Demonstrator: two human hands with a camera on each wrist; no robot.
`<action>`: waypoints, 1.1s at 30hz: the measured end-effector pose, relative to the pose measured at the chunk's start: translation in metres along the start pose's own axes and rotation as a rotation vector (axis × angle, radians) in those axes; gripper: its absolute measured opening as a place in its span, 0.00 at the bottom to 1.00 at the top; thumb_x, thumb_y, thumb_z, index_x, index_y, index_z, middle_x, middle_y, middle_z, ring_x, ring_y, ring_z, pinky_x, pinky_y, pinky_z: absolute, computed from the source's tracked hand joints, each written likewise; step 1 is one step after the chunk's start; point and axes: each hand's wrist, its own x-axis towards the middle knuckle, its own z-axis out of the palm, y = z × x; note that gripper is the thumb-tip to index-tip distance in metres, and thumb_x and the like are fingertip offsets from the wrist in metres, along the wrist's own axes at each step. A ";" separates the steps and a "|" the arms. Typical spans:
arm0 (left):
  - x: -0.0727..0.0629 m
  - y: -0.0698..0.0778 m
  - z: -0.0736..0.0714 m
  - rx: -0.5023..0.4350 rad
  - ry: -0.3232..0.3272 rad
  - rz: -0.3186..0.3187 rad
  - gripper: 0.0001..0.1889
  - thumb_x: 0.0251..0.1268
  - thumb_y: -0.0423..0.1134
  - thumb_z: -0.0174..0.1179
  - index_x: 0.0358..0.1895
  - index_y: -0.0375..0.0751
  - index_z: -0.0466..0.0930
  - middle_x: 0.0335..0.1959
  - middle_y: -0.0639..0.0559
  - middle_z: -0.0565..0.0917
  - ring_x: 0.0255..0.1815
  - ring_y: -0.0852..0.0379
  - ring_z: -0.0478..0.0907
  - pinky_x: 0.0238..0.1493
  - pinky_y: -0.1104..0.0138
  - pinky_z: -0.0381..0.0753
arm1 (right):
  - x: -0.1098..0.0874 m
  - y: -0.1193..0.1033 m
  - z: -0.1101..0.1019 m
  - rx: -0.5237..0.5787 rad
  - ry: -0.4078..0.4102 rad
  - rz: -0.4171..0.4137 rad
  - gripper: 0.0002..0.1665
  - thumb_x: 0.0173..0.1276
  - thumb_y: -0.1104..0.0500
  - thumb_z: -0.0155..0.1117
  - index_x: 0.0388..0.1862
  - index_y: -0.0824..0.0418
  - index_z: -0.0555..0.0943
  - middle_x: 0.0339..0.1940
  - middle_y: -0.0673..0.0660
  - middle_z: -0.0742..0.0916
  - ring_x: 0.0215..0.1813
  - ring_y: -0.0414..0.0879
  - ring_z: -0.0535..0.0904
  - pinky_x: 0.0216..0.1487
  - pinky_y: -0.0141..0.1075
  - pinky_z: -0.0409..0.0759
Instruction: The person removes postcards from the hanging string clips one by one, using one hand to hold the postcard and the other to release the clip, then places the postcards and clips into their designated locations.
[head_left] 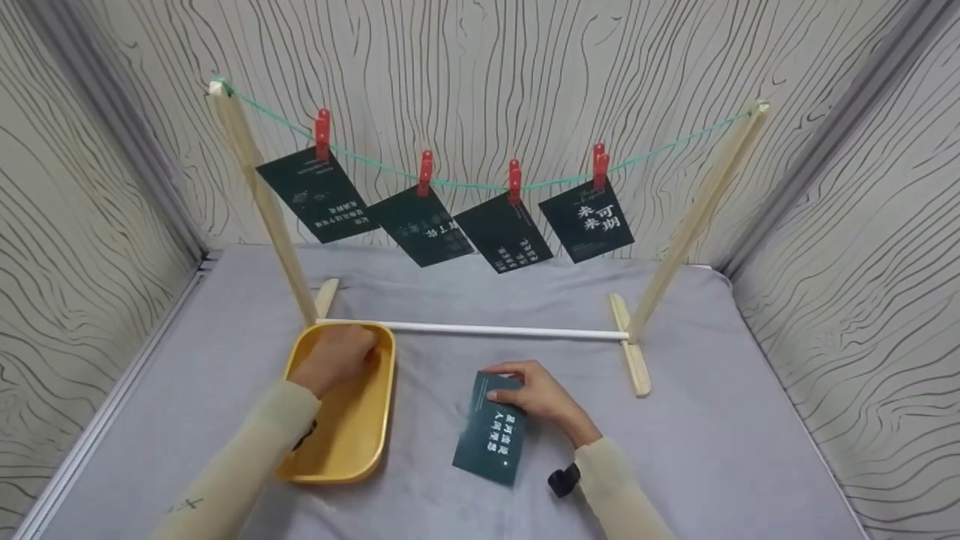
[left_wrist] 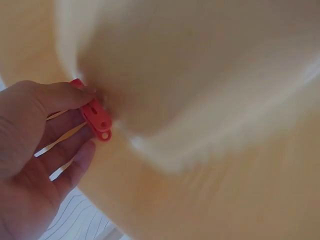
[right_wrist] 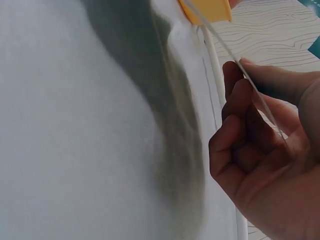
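Reaching into the yellow plastic bin (head_left: 352, 442), my left hand (head_left: 341, 356) is partly screened by its own wrist in the head view. The left wrist view shows that hand pinching a red clothespin (left_wrist: 97, 117) between thumb and fingers. My right hand (head_left: 532, 394) holds a dark green card (head_left: 484, 450) with white lettering by its upper edge, thumb on the front. Seen edge-on in the right wrist view, the card (right_wrist: 220, 42) passes between thumb and curled fingers. Several like cards, among them one card (head_left: 589, 221) at the right, hang from red clothespins above.
A green string (head_left: 277, 116) sags between two wooden posts, the left post (head_left: 259, 187) and the right post (head_left: 697, 225). A white rod (head_left: 487, 330) joins their feet low over the grey cloth (head_left: 697, 450). Patterned panels (head_left: 480, 60) stand behind and at both sides.
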 end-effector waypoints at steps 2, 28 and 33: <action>-0.002 0.000 0.004 0.020 0.039 0.019 0.07 0.66 0.27 0.66 0.29 0.37 0.82 0.19 0.50 0.67 0.24 0.50 0.67 0.32 0.62 0.71 | 0.000 0.001 0.003 -0.027 0.009 0.000 0.24 0.67 0.57 0.76 0.63 0.56 0.87 0.62 0.60 0.88 0.48 0.48 0.85 0.47 0.37 0.83; -0.003 0.001 0.007 -0.003 0.057 -0.004 0.04 0.67 0.26 0.64 0.33 0.35 0.83 0.20 0.47 0.72 0.25 0.48 0.70 0.33 0.59 0.76 | 0.020 -0.016 0.021 -0.306 0.011 -0.064 0.21 0.70 0.61 0.73 0.62 0.59 0.87 0.61 0.59 0.90 0.64 0.54 0.85 0.69 0.55 0.81; -0.003 0.003 0.010 0.015 0.088 -0.010 0.05 0.66 0.27 0.65 0.32 0.36 0.82 0.20 0.47 0.73 0.25 0.48 0.70 0.34 0.59 0.77 | 0.029 -0.018 0.025 -0.339 0.015 -0.080 0.20 0.71 0.61 0.72 0.61 0.59 0.87 0.61 0.58 0.90 0.63 0.53 0.86 0.68 0.53 0.82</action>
